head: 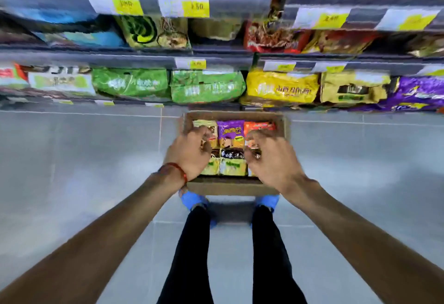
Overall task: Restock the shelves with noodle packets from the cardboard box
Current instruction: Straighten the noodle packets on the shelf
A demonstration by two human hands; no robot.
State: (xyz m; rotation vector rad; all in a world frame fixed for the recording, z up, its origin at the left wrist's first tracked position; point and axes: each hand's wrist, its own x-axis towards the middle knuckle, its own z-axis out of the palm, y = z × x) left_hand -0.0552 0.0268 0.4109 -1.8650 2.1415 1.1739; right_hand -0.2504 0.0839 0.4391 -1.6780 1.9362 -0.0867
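Both forearms (101,238) reach forward from the bottom corners of the head view, with the legs (192,255) in black trousers between them. Blue shoes (192,200) stand on the grey tiled floor (84,159), just behind the cardboard box (230,187).

1. Position of the box: the cardboard box sits on the floor, open at the top, between the shoes and the lowest of the shelves (134,59).
2. Contents: noodle packets (233,166) lie in rows inside the box. A purple packet (231,133) lies in the middle of the far row, an orange-red packet (260,125) to its right, and yellow-green ones in the near row.
3. Left hand (189,152): held over the left column of packets, back upward, fingers curled down toward them. A red thread (179,171) circles the wrist. Motion blur hides whether the fingers grip a packet.
4. Right hand (271,157): held over the right column, back upward, fingers curled down at the orange-red packet. Whether it holds the packet cannot be told.
5. Shelves: the tiers carry stocked packets, all blurred. The lowest tier holds green packets (131,82) left of centre and a yellow packet (281,88) to their right. White and yellow price labels (185,5) sit on the shelf edges; their print is not legible.
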